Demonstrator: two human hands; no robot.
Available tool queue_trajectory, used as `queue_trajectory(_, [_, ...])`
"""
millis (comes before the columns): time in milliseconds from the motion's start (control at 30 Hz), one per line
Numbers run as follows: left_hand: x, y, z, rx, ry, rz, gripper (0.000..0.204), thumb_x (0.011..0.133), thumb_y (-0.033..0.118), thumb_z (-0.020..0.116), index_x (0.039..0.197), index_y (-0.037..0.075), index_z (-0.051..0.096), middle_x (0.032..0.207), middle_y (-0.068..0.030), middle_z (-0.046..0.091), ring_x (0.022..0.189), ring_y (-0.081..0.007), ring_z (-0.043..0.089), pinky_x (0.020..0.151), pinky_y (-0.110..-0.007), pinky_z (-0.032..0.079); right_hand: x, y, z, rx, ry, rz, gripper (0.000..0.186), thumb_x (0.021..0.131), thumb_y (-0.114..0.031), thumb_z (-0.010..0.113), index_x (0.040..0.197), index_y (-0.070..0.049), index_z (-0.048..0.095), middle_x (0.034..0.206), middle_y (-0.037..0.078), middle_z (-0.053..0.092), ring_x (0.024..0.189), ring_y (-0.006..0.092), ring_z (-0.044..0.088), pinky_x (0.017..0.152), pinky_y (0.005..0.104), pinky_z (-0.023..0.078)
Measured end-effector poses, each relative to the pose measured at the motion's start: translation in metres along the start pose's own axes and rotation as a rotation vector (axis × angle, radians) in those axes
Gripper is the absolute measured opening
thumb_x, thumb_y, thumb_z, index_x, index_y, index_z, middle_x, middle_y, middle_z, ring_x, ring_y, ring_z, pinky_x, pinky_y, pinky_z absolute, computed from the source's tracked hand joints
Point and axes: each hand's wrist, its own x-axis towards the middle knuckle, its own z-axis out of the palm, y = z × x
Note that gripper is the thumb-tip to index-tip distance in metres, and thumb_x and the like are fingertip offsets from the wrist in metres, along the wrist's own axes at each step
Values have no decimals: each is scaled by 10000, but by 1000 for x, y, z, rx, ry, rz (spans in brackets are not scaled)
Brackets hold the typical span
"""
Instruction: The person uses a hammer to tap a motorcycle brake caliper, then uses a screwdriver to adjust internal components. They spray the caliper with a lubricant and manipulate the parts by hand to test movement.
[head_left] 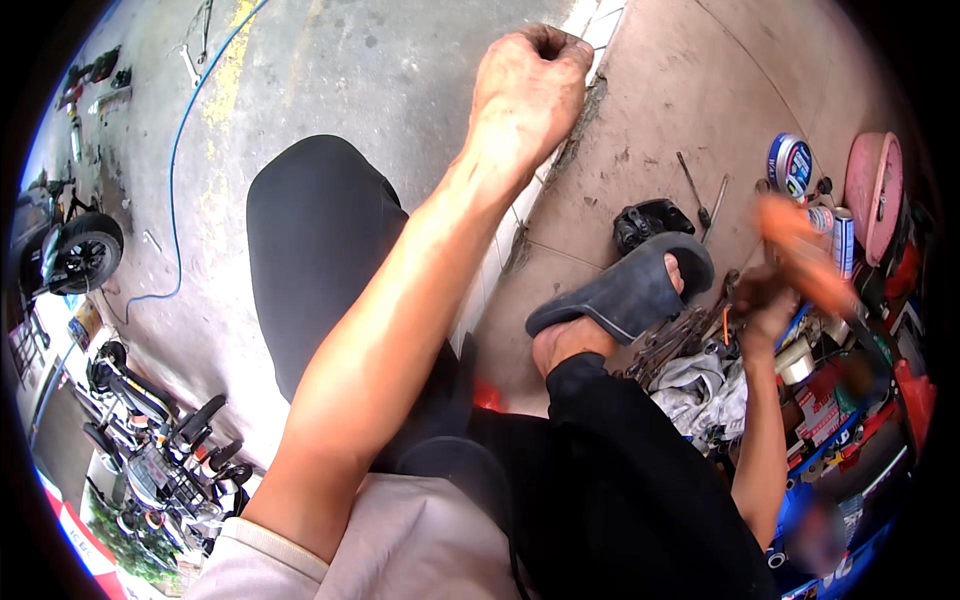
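My left hand (530, 85) is stretched out far in front of me over the concrete floor (400, 70), closed in a fist with nothing visible in it. My right hand (765, 300) is low at the right, above a heap of tools, and grips a blurred orange-handled tool (805, 255) that points up and to the left. My black-trousered knee (320, 230) lies under the left forearm. My foot in a grey sandal (630, 290) rests just left of the right hand.
A pile of metal wrenches (670, 340) and a white rag (705, 390) lie by the sandal. Behind them are a black part (650, 220), a round blue tin (790, 165), a pink basin (875, 185) and boxes (820, 400). A blue hose (180, 150) and parked scooters (160, 450) are at the left.
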Motion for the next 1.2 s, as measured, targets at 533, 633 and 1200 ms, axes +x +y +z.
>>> queue_trajectory(533, [5, 6, -7, -102, 48, -8, 381, 1004, 275, 679, 1205, -47, 710, 1128, -169, 742, 1059, -223, 706, 976, -354, 548, 8, -5, -26, -460, -52, 167, 743, 1094, -595, 393, 839, 36, 690, 648, 148, 591, 572, 277, 518, 583, 436, 419])
queue_trajectory(633, [2, 2, -8, -104, 67, 3, 387, 999, 277, 680, 1206, -48, 712, 1123, -165, 743, 1048, -223, 708, 971, -353, 549, 13, -49, -32, -14, 29, 292, 708, 1082, -635, 368, 785, -36, 600, 615, 22, 520, 512, 139, 464, 469, 289, 310])
queue_trajectory(1200, [-6, 4, 5, -82, 6, -13, 374, 1003, 258, 671, 1199, -59, 708, 1089, -141, 742, 1018, -216, 701, 940, -344, 546, -11, -63, -14, 557, 125, -125, 566, 1093, -513, 272, 818, -60, 468, 586, 38, 385, 479, 170, 380, 463, 295, 324])
